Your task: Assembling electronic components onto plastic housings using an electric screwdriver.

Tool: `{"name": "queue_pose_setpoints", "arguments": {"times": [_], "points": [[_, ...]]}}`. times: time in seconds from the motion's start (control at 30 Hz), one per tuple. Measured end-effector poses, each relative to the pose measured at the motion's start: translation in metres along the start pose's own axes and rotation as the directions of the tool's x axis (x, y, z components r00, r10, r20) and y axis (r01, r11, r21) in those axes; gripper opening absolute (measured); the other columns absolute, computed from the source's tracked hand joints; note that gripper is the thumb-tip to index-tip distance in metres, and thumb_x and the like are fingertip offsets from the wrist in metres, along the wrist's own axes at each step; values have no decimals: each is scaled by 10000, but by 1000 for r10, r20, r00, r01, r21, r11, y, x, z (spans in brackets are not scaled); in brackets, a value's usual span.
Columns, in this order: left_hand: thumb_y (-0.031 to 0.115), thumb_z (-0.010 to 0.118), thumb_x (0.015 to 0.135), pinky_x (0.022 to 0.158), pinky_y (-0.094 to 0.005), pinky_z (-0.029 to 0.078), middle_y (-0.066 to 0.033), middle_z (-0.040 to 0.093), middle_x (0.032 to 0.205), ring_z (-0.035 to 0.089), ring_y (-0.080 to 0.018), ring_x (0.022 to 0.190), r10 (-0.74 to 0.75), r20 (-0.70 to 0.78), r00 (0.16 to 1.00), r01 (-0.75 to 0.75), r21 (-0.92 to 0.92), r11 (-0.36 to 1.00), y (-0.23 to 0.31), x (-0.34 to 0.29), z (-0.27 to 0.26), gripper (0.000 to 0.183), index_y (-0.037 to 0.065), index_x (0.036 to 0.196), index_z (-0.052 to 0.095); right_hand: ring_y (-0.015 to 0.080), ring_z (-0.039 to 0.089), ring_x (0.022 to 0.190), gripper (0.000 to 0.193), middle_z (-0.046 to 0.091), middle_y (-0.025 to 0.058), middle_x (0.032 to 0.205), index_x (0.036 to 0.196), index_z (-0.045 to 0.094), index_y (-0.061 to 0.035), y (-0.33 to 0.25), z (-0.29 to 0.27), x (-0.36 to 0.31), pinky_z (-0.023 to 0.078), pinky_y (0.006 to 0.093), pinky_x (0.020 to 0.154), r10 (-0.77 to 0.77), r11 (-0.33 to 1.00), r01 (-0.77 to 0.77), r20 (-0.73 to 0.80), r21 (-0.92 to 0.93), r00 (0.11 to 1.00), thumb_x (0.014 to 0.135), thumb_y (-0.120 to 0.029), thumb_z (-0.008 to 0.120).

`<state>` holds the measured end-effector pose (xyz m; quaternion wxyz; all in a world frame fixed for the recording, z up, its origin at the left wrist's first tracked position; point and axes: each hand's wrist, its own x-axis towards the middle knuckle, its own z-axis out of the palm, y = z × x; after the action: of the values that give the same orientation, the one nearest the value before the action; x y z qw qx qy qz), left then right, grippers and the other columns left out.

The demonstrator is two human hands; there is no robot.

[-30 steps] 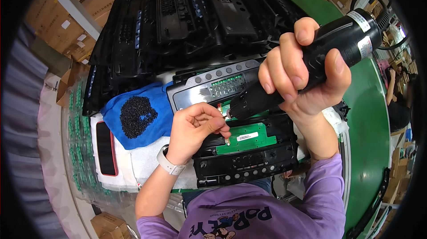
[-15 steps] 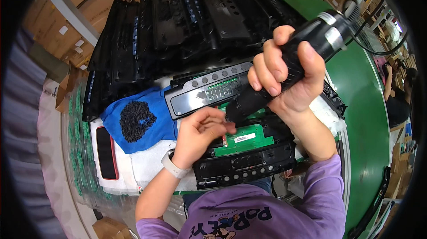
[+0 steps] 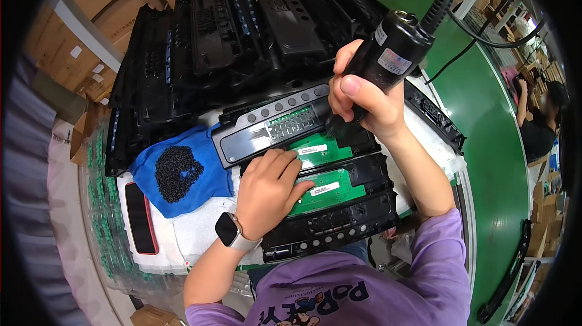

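Note:
My right hand (image 3: 379, 104) grips a corded black electric screwdriver (image 3: 397, 47), tilted with its lower end over the far circuit board. On the left edge of the boards lies my left hand (image 3: 267, 183), fingers extended and thumb apart, holding nothing. The far green circuit board (image 3: 315, 151) and the near green circuit board (image 3: 345, 192) each carry a white label. The near one sits in a black plastic panel (image 3: 330, 223) with a row of round buttons. Beyond them is another black panel (image 3: 248, 144) with buttons and a display window. The screwdriver's tip is hidden.
Small black screws (image 3: 173, 174) are heaped on a blue cloth (image 3: 215, 189) at left, beside a red-edged phone (image 3: 140, 223). Many black plastic panels (image 3: 212, 53) are stacked at the back. The screwdriver's cord (image 3: 442, 4) hangs at upper right; a person (image 3: 539, 126) is at far right.
My left hand has opened from a pinch near the screwdriver's lower end and now lies on the boards. The screwdriver has moved away and left, uncovering the far circuit board.

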<state>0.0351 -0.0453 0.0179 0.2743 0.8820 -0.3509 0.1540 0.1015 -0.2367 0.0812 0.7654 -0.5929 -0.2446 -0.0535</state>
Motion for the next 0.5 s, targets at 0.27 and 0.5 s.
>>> {"name": "queue_pose_setpoints", "arguments": {"times": [0.27,0.5], "points": [[143,712,672,735,-355,481,-117,615,926,560,-286,881,-35,27,999,37,-79,996,0,0,2,272,-14,873,618,116,420,380,250,454,51,514,795,443,-3,2,4,1,334,233,372,33,994,-31,22,-108,999,738,-166,625],[123,703,678,730,-348,482,-110,619,921,552,-279,870,-38,28,999,40,-79,996,-1,-3,0,248,-9,871,620,109,436,388,255,475,54,522,785,453,-10,4,5,0,343,225,376,57,995,-57,0,-85,998,721,-157,650]]}}
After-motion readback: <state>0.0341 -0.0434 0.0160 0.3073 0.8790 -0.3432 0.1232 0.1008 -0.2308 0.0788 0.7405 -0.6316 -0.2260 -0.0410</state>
